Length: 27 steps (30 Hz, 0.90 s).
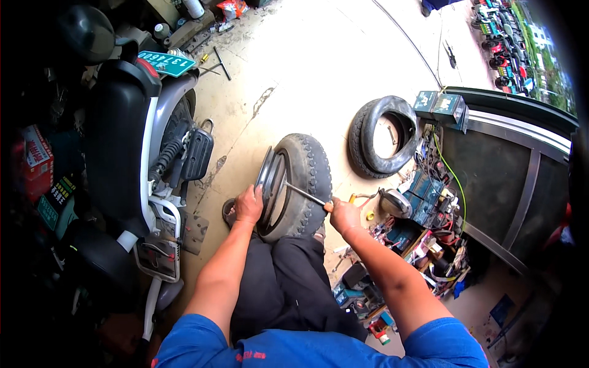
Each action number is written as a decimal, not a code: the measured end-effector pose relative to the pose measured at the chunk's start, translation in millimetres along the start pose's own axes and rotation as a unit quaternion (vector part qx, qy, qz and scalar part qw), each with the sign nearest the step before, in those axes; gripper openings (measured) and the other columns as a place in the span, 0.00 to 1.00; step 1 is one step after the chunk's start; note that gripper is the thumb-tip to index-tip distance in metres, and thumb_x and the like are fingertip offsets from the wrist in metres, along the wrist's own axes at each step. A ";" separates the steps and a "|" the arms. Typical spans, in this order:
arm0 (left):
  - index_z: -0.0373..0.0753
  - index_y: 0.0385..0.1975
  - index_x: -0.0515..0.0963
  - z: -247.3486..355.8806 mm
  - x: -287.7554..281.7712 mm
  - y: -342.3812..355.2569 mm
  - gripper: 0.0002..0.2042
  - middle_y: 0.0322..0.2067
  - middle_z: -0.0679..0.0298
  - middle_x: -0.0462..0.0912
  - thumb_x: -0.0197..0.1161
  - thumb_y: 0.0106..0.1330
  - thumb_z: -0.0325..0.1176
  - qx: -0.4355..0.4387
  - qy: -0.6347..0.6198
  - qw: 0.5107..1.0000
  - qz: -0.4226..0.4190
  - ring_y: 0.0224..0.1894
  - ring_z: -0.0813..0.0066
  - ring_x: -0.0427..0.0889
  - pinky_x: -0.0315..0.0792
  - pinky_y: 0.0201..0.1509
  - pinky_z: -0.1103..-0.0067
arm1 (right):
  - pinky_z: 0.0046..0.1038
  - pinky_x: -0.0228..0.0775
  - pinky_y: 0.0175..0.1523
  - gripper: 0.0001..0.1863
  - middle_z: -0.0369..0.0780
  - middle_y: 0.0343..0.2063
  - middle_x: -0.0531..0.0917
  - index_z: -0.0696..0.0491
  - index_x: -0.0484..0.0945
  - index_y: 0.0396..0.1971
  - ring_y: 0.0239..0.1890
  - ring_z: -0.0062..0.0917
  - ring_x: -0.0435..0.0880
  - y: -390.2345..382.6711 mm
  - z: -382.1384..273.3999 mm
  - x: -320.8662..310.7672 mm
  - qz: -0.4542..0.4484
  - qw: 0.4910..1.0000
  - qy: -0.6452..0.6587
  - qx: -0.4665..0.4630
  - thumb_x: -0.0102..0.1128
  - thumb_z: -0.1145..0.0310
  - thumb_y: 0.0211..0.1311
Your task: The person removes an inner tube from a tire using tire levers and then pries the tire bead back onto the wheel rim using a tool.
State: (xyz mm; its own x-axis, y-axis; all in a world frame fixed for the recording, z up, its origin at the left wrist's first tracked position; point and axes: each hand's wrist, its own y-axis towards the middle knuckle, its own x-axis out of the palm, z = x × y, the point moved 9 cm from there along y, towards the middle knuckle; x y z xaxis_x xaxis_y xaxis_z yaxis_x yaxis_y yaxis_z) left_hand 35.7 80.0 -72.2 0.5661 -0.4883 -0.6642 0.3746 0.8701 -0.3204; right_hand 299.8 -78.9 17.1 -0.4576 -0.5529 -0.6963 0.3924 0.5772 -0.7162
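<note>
A worn black tyre (310,178) stands upright on the floor in front of my knees, its opening facing left. A dark wheel rim (265,168) sits against that side, partly out of the tyre. My left hand (248,205) is closed around the rim's near edge; some fingers are hidden behind it. With my right hand (345,217) I grip a metal tyre lever (305,194) at its near end. The lever slants across the tyre, and its far tip reaches the tyre's opening.
A parked scooter (132,122) stands close on the left. Beyond the tyre to the right lies another tyre (359,138) with a black inner tube (374,162). Tools and parts (423,239) crowd the right side beside a dark metal-framed panel (491,178). A T-handle wrench (221,63) lies farther off.
</note>
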 end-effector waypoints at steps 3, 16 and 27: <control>0.34 0.46 0.76 6.2 -6.6 9.1 0.12 0.42 0.41 0.82 0.60 0.74 0.37 0.016 0.005 1.000 0.021 0.44 0.37 0.81 0.74 0.48 0.54 | 0.47 0.79 0.42 0.20 0.50 0.27 0.88 0.56 0.83 0.43 0.35 0.47 0.89 1.6 -9.3 -12.9 0.015 1.000 0.007 -0.017 0.56 0.52 0.74; 0.39 0.33 0.81 126.5 -2.2 -52.7 0.07 0.40 0.57 0.82 0.62 0.66 0.36 0.638 0.084 0.708 -0.289 0.54 0.55 0.81 0.60 0.78 0.58 | 0.47 0.80 0.43 0.09 0.50 0.30 0.88 0.54 0.84 0.39 0.37 0.46 0.89 -4.9 -24.2 -31.7 0.021 0.999 0.017 -0.033 0.58 0.67 0.67; 0.43 0.19 0.80 135.9 43.4 -57.0 0.18 0.23 0.65 0.79 0.61 0.70 0.46 0.613 0.115 0.677 -0.391 0.34 0.66 0.78 0.66 0.50 0.71 | 0.42 0.81 0.44 0.12 0.47 0.30 0.89 0.52 0.87 0.39 0.38 0.42 0.90 -8.5 -4.1 -51.0 -0.010 1.000 -0.012 -0.018 0.57 0.62 0.71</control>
State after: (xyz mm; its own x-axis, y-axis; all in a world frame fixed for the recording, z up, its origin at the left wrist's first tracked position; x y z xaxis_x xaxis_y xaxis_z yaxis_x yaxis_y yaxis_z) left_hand 138.7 0.0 9.0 -0.2343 -0.6211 -0.7479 0.9014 -0.4269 0.0721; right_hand 316.5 -53.1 59.0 -0.4450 -0.5784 -0.6836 0.3541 0.5875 -0.7276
